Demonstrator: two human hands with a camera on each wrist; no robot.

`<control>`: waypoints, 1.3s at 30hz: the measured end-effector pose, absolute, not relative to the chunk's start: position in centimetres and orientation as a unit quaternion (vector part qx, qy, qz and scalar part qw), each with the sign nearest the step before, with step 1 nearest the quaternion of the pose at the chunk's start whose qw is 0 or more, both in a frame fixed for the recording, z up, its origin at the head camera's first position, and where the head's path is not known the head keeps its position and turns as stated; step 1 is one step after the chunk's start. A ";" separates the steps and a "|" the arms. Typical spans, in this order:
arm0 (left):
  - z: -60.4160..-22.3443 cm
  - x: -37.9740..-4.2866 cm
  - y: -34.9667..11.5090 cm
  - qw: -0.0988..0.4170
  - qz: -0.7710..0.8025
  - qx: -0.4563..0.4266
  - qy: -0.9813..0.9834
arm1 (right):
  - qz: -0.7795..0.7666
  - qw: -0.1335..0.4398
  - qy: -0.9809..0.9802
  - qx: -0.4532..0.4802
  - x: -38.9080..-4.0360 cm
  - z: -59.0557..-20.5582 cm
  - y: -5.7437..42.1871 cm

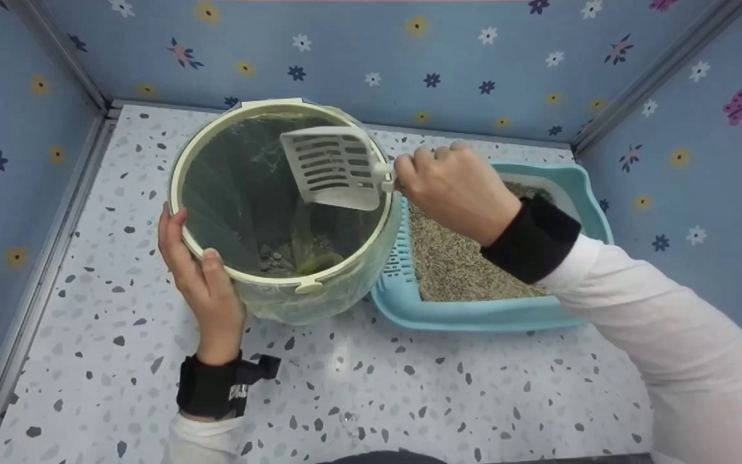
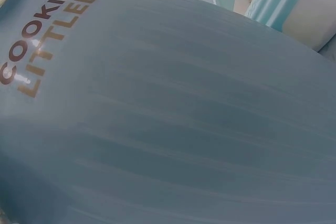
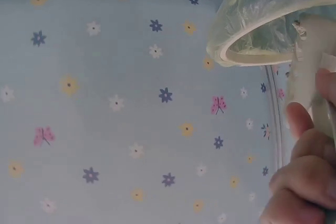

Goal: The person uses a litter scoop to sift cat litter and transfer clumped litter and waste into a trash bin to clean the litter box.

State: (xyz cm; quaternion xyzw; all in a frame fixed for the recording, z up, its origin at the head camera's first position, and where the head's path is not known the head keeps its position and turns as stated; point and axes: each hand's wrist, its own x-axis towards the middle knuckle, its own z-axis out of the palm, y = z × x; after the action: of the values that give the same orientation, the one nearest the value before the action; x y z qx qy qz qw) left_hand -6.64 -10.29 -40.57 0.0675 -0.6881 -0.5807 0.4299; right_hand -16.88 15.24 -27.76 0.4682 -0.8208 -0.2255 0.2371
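Note:
My right hand [image 1: 455, 187] grips the handle of a pale slotted litter scoop [image 1: 332, 164], which is tilted over the mouth of a round trash bin [image 1: 176, 174]. A few small bits cling to the scoop's slots. In the right wrist view, curled fingers [image 3: 310, 171] wrap the handle. My left hand [image 1: 207, 290] holds the bin's near-left side, thumb and fingertips at the cream rim. A thin yellowish bag lines the bin, with grey clumps [image 1: 277, 258] at its bottom. The left wrist view shows the bin's blue outer wall [image 2: 184, 103] with lettering; the left hand is hidden there.
A turquoise litter box [image 1: 487, 316] with brown granular litter [image 1: 455, 270] stands against the bin's right side, partly under my right forearm. Blue flowered panels [image 1: 358, 58] enclose the speckled floor [image 1: 345, 399] at the back and both sides.

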 end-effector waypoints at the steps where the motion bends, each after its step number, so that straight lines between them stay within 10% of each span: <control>1: -40.6 -6.6 -10.3 0.431 -0.581 0.068 -0.687 | -0.249 0.255 -0.803 0.478 -16.8 -27.8 15.1; 16: -40.6 -6.7 -10.4 0.429 -0.587 0.070 -0.683 | -0.101 0.338 -0.813 0.464 -17.1 -27.6 18.3; 39: -40.6 -6.7 -10.3 0.424 -0.593 0.061 -0.682 | 0.012 -0.096 -0.991 0.092 -18.2 -34.2 31.4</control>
State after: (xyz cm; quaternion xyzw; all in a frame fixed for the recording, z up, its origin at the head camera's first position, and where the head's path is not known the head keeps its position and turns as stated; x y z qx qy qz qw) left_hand -6.68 -10.32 -40.59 0.0613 -0.6822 -0.5926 0.4238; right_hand -18.23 31.40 -34.23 0.0922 -0.9911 0.0115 -0.0956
